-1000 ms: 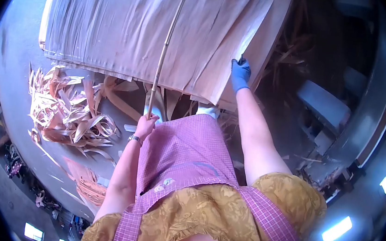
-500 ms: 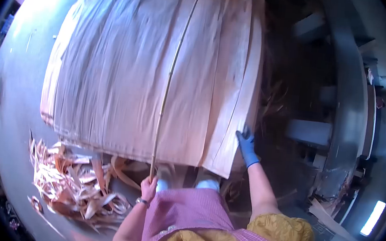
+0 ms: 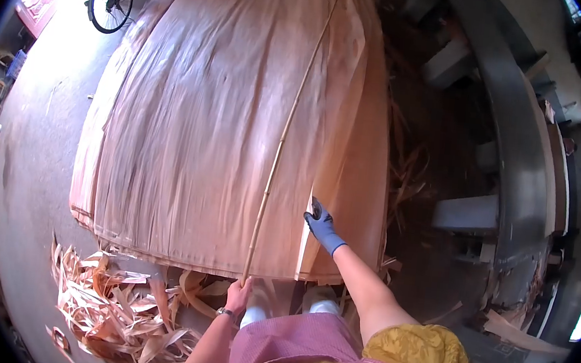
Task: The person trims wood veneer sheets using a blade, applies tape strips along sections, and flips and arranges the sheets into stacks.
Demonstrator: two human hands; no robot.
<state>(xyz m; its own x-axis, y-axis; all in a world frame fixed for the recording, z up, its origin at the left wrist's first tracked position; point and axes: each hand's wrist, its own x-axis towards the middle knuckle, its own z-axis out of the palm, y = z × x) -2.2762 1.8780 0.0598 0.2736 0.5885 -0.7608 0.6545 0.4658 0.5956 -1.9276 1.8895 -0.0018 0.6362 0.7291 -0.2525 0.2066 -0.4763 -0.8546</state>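
My left hand [image 3: 239, 295] is closed round the lower end of a long thin bamboo stick [image 3: 282, 142], which slants up across a wide stack of thin wood sheets [image 3: 198, 123]. On my right hand [image 3: 323, 228] is a blue-grey glove with dark fingertips. Its fingers are pinched on the edge of a narrow, lifted veneer strip [image 3: 306, 242] near the front right part of the stack. The strip stands partly raised and folded over, with its far end running up the stack. A watch is on my left wrist.
Curled wood scraps [image 3: 121, 309] lie on the floor at the front left. A bicycle [image 3: 112, 0] stands at the back left. Right of the stack are a long grey metal beam [image 3: 523, 162] and blocks. Colourful items line the far left.
My gloved right hand has moved left over the stack, and the strip's edge is now raised. The stick leans further right. The view has shifted, showing more of the bicycle.
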